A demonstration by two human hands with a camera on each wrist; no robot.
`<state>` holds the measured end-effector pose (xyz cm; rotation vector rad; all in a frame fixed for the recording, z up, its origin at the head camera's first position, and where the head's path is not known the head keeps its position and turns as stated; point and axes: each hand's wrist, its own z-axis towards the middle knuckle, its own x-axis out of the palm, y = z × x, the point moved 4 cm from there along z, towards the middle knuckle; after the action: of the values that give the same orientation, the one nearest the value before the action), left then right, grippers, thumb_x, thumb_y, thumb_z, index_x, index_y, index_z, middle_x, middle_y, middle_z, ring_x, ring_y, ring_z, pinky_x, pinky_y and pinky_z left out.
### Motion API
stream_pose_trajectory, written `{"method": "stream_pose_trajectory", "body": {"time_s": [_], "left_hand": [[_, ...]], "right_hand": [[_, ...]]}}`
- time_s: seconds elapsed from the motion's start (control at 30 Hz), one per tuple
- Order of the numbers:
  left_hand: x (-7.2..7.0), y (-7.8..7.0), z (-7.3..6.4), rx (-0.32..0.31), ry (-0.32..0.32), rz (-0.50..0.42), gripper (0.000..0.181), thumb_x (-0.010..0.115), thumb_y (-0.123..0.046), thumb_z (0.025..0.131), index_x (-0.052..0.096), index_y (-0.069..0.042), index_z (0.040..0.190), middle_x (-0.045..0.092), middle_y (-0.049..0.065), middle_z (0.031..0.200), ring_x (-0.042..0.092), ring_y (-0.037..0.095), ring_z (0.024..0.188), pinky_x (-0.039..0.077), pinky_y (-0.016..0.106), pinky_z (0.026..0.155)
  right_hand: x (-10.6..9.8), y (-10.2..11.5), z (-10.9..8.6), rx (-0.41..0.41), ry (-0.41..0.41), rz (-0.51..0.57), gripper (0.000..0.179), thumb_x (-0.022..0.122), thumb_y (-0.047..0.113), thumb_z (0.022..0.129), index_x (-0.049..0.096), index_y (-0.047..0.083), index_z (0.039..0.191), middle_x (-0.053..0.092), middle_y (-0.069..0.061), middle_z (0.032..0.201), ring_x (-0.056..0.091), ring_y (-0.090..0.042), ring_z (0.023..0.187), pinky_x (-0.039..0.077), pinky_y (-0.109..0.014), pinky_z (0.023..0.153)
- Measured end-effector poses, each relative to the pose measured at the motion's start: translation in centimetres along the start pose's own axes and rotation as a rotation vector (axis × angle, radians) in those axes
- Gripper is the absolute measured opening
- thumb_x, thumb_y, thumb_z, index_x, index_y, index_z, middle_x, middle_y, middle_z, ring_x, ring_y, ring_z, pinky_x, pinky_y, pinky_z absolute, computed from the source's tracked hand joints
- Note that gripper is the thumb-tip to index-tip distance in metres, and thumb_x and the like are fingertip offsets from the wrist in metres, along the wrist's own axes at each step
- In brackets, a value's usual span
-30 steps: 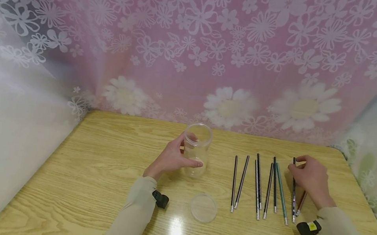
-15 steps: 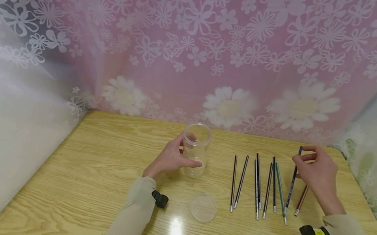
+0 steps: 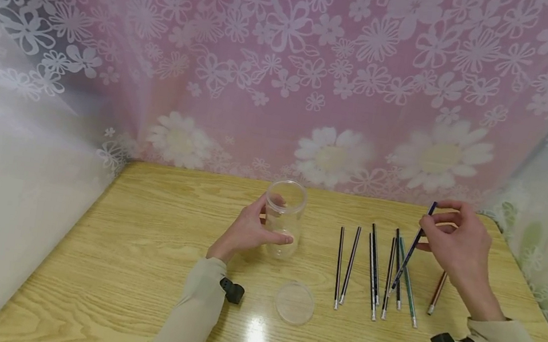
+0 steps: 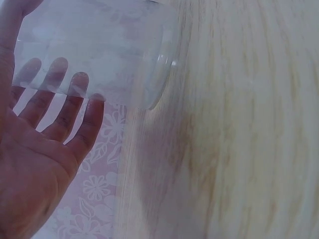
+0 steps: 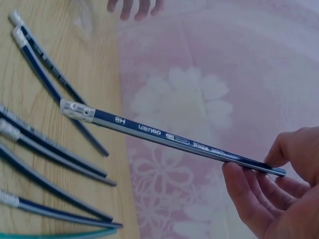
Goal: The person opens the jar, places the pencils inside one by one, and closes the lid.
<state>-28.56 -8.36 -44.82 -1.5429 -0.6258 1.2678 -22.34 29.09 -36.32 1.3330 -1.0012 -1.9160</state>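
Observation:
My left hand (image 3: 248,229) grips a clear plastic jar (image 3: 294,220) that stands upright with an uncovered mouth. The thumb lies across the jar's front and the fingers are behind it; in the left wrist view the fingertips (image 4: 79,82) show through the wall. On the right, my right hand (image 3: 461,248) pinches a dark blue pencil (image 5: 164,138) near its plain end. The pencil slants down to the left, its eraser end lowest, overlapping other pencils in the head view. A round clear lid (image 3: 295,302) lies flat in front of the jar.
Several dark pencils (image 3: 349,264) lie in a loose row right of the jar, erasers toward me. Among them is a green pencil (image 3: 409,290). A reddish-brown pencil (image 3: 437,293) lies apart at the right. A flowered curtain (image 3: 262,106) hangs behind the wooden table (image 3: 126,267).
My right hand has lifted the dark blue pencil by its far end, and its eraser end has swung left over the other pencils. My left hand and the jar have stayed in place.

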Motion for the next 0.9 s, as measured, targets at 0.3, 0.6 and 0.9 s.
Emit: {"method": "stream_pose_trajectory", "body": {"time_s": [0.3, 0.6, 0.9], "left_hand": [[-0.1, 0.1, -0.1, -0.006, 0.006, -0.005, 0.076, 0.094, -0.041, 0.073, 0.051, -0.038, 0.136, 0.058, 0.001, 0.136, 0.056, 0.034, 0.122, 0.047, 0.049, 0.1], [-0.2, -0.3, 0.2, 0.0, 0.013, -0.016, 0.077, 0.093, -0.041, 0.074, 0.05, -0.036, 0.137, 0.056, 0.009, 0.14, 0.055, 0.038, 0.124, 0.047, 0.048, 0.097], [-0.1, -0.1, -0.1, 0.005, 0.015, -0.005, 0.076, 0.093, -0.04, 0.073, 0.051, -0.035, 0.137, 0.058, 0.007, 0.139, 0.057, 0.031, 0.12, 0.048, 0.047, 0.097]], "right_hand": [[0.4, 2.6, -1.1, -0.1, -0.028, 0.314, 0.034, 0.063, 0.003, 0.098, 0.051, 0.02, 0.124, 0.06, 0.008, 0.093, 0.067, -0.001, 0.068, 0.059, -0.024, 0.056], [0.4, 5.2, -1.9, -0.163, -0.092, 0.683, 0.035, 0.065, -0.01, 0.093, 0.053, 0.01, 0.119, 0.062, -0.005, 0.095, 0.071, -0.011, 0.073, 0.06, -0.029, 0.056], [0.6, 7.9, -2.4, -0.375, -0.133, 0.931, 0.036, 0.06, -0.023, 0.088, 0.053, -0.002, 0.116, 0.065, -0.013, 0.089, 0.074, -0.021, 0.075, 0.06, -0.035, 0.057]]}}
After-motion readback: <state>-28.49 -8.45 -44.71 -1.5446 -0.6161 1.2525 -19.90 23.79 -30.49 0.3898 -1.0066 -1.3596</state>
